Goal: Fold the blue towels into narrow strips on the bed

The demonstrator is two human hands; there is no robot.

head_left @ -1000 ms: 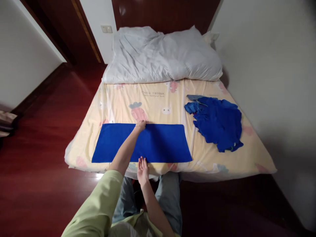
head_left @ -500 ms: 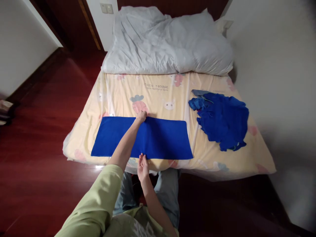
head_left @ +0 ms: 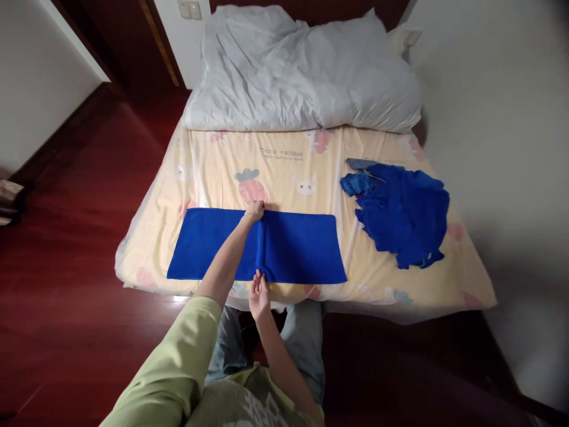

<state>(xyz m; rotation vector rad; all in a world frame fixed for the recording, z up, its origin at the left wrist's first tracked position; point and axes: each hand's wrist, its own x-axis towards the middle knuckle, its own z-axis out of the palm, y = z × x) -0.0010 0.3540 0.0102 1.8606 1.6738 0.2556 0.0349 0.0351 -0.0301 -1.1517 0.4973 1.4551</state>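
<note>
At the far left, a pale wall (head_left: 40,89) meets the glossy dark red floor (head_left: 80,219), where a partly visible object (head_left: 9,196) lies at the picture's border. Further along, a dark brown door (head_left: 120,47) stands beside a white wall section bearing a switch plate (head_left: 189,9). The bed (head_left: 213,166) fills the middle, its pale yellow sheet printed with pink carrots, rabbit faces and lettering. Across its far end lies a wrinkled, light grey bedding bundle (head_left: 302,77), in front of a dark headboard (head_left: 311,9).

The blue cloth (head_left: 204,237) lies spread crosswise near the bed's front edge, left of the heap. The left hand (head_left: 255,209) has its fingers closed on the middle of the cloth's far edge. Directly nearer the person, the right hand (head_left: 259,295) has its palm turned up and its fingertips drawn together, pinching the near edge. A narrow raised ridge runs through the cloth between the two hands.

On the right side of the bed sits a crumpled heap (head_left: 400,210) of blue fabric, with a grey-blue piece (head_left: 362,164) at its far left corner. Beyond it rises a grey wall (head_left: 498,118).
</note>
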